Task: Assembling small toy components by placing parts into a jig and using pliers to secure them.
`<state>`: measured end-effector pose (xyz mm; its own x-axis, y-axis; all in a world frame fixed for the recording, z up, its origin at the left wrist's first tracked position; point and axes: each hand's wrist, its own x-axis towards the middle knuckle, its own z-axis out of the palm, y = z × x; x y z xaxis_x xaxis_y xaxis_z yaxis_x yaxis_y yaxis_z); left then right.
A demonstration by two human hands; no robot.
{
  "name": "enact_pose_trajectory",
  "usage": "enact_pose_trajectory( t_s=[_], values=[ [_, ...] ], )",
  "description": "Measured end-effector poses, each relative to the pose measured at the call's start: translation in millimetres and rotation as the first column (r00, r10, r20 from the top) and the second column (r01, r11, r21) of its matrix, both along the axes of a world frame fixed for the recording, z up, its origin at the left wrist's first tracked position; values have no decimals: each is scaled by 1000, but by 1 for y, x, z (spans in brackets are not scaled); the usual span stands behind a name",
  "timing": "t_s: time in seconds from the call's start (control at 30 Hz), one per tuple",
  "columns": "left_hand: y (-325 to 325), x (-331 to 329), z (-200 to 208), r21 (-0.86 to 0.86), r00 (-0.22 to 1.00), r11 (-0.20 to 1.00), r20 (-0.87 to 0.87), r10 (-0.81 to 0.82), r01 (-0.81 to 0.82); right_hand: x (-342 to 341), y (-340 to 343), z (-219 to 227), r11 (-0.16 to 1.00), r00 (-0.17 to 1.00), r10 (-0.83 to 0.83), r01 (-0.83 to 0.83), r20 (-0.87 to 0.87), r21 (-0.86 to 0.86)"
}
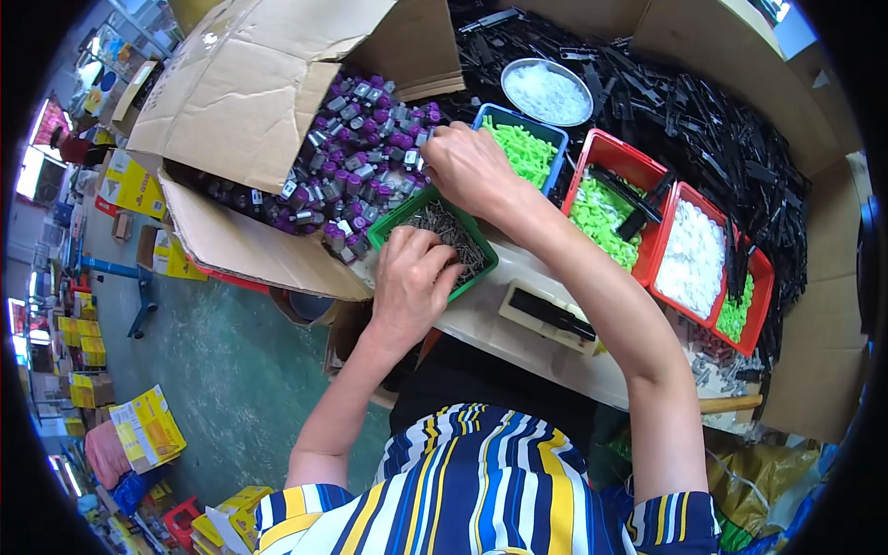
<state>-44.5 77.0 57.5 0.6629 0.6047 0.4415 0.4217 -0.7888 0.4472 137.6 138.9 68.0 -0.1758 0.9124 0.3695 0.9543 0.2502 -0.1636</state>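
Just left of centre in the frame, the left hand (412,282) reached over the near-left rim of the green tray (474,279), its fingers bent above the thin metal pins (444,227) inside; whether it pinched any could not be told. Higher up, the right hand (472,166) was curled, its fingertips at the right border of the purple-capped metal parts (356,153), its grip equally hidden.

The step seemed to be picking small pieces; done well, it likely called for a light fingertip pinch, each pin lifted above the tray wall before any sideways travel.

Room was tight: the blue tray (559,159) sat just beside the right wrist, and the cardboard flap (268,242) bounded the left. The pale tabletop (474,322) offered a bare strip toward centre, short of the cream block (523,331).
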Motion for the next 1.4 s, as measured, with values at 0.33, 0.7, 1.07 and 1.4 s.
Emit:
enact_pose_trajectory(
  t_s=[0.33,0.7,1.07,1.4],
  values=[
    [1,-11,-2,9,997,999,76,33,-34,-69,33,5,996,987,90,-87,-133,23],
    [-1,-25,6,-142,936,989,339,91,-45,-53,4,8,983,859,179,-176,-480,52],
    [-4,18,9,-802,654,374,597,465,466,-3,-96,15,990,780,124,-52,-613,134],
    [-22,19,2,-805,734,182,591,336,565,7,-156,22,998,778,41,2,-627,69]
  ],
)
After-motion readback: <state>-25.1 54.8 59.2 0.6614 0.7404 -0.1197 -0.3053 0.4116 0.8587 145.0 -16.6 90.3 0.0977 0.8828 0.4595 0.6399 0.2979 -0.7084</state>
